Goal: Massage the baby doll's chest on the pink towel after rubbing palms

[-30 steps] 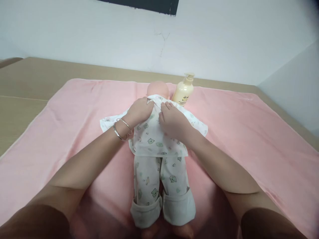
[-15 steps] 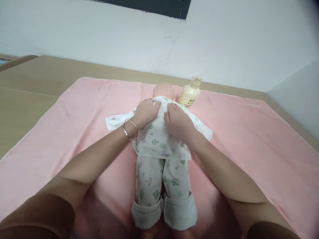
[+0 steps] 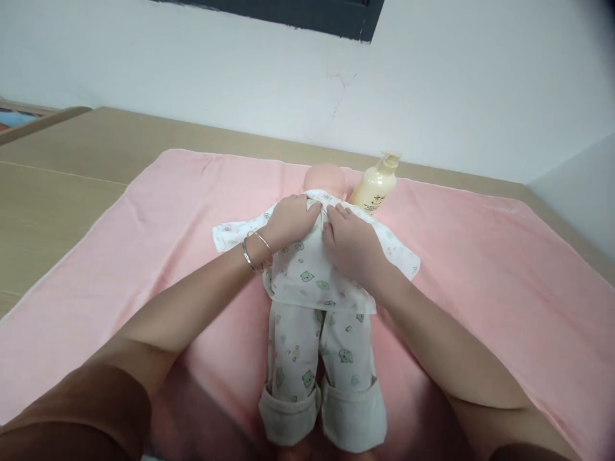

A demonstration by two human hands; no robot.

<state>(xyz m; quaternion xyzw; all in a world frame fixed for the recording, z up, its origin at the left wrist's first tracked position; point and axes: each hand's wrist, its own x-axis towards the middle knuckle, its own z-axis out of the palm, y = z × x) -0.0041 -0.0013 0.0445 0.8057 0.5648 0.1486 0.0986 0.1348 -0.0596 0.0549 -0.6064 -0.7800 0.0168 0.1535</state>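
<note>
A doll lies on a pink cloth, its head toward the wall. It wears a white printed shirt with spread sleeves and matching trousers with rolled cuffs. My left hand, with bracelets at the wrist, has its fingers closed on the shirt near the neckline, left of centre. My right hand is bent over the upper chest just right of it, its fingertips closed on the shirt fabric. The hands are close but apart.
A cream pump bottle leans or lies beside the doll's head on the right. The wooden surface shows beyond the cloth. Behind it rises a white wall with a dark frame at the top.
The whole view has shifted slightly, so everything appears a little further right. Both hands keep nearly the same place on the shirt.
</note>
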